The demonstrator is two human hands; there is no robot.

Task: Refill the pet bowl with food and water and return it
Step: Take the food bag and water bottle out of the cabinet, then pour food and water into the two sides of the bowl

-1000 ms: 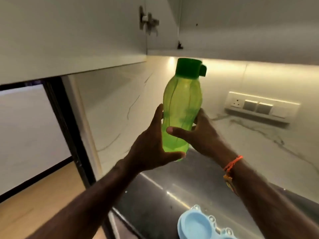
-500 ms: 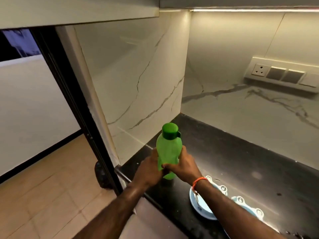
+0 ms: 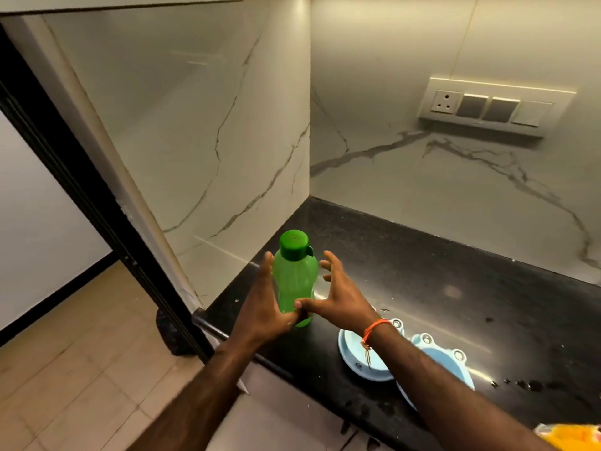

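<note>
Nearest, at the counter's front edge, the light blue pet bowl [image 3: 364, 359] lies on the black countertop [image 3: 439, 288], its double dishes partly hidden under the right forearm, which wears an orange thread [image 3: 374, 328] at the wrist. Just beyond it the green water bottle [image 3: 294, 278] stands upright on the counter near the corner, its darker green cap [image 3: 293, 245] on. The left hand [image 3: 263, 304] lies flat along the bottle's left side with fingers straight, thumb at the base. The right hand [image 3: 338, 294] is spread wide, fingers splayed and clear of the bottle's right side, only the thumb tip reaching its lower part; neither hand is clasped around it. Further back, veined marble walls [image 3: 422, 177] meet in the corner, with a switch panel [image 3: 487, 107] to the right.
</note>
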